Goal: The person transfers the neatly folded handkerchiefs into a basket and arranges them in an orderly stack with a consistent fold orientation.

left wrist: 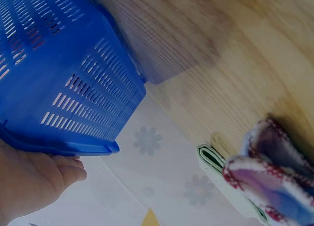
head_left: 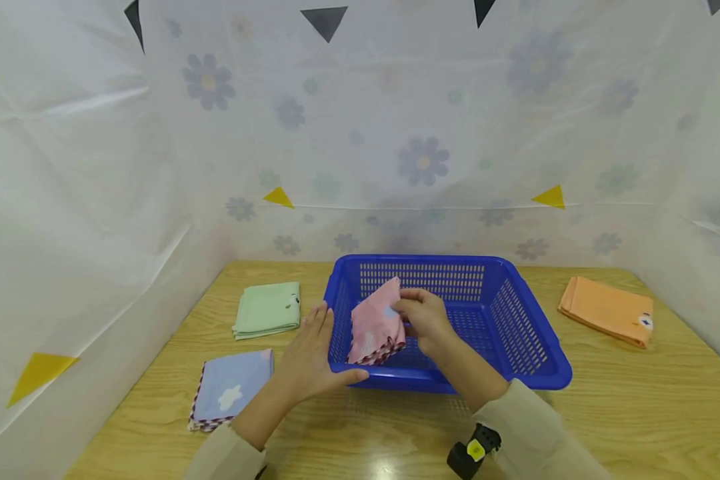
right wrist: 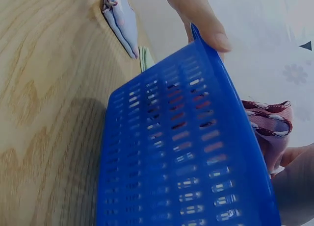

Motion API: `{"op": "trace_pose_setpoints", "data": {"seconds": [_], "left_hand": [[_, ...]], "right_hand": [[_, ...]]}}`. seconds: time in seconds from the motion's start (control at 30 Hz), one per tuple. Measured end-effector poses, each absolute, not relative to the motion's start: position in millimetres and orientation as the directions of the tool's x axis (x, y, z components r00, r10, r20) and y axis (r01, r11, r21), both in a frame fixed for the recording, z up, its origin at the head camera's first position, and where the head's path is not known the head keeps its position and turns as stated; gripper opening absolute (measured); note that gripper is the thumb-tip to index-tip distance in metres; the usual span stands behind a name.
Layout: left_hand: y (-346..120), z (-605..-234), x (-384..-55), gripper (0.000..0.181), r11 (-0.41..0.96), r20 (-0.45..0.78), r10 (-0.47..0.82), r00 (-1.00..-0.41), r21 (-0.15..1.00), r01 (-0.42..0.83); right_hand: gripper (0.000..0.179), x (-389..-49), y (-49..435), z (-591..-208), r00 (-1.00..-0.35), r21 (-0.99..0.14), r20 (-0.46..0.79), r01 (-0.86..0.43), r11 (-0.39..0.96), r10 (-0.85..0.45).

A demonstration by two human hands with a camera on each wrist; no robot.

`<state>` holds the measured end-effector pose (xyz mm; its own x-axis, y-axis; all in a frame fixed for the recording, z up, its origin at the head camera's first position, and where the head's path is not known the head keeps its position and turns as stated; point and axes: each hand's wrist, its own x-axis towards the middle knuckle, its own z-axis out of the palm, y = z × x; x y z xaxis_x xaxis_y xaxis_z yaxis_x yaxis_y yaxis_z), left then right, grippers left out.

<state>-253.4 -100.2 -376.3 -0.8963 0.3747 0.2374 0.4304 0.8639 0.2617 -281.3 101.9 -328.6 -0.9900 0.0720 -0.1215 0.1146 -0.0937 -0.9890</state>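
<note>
A folded pink cloth (head_left: 377,327) with a checked edge stands tilted inside the left end of a blue perforated plastic basket (head_left: 456,381). My right hand (head_left: 425,321) reaches over the front rim and pinches the cloth's right side between thumb and fingers. At the basket's front left corner my left hand (head_left: 309,358) rests on the rim, fingers straight along the left side and thumb along the front. In the left wrist view that hand (left wrist: 34,182) touches the rim from outside. The right wrist view shows the pink cloth (right wrist: 272,130) above the rim; the fingertips there are hidden.
Left of the basket lie a folded green cloth (head_left: 268,309) and, nearer, a folded blue cloth (head_left: 233,387) with a checked edge. A folded orange cloth (head_left: 606,311) lies to the right. The wooden table (head_left: 636,413) meets a flower-printed sheet (head_left: 360,133) behind.
</note>
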Motion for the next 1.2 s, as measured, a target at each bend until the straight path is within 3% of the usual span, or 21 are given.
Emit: {"op": "trace_pose_setpoints", "data": {"seconds": [0.7, 1.2], "left_hand": [[-100, -376, -253, 0.120, 0.863, 0.247, 0.384, -0.890, 0.248, 0.441], [-100, -377, -252, 0.117, 0.860, 0.243, 0.380, -0.892, 0.263, 0.438]], "right_hand": [[0.033, -282, 78, -344, -0.973, -0.969, -0.180, 0.150, -0.196, 0.147], [0.043, -283, 76, -351, -0.970, -0.976, -0.213, 0.207, -0.062, 0.119]]}}
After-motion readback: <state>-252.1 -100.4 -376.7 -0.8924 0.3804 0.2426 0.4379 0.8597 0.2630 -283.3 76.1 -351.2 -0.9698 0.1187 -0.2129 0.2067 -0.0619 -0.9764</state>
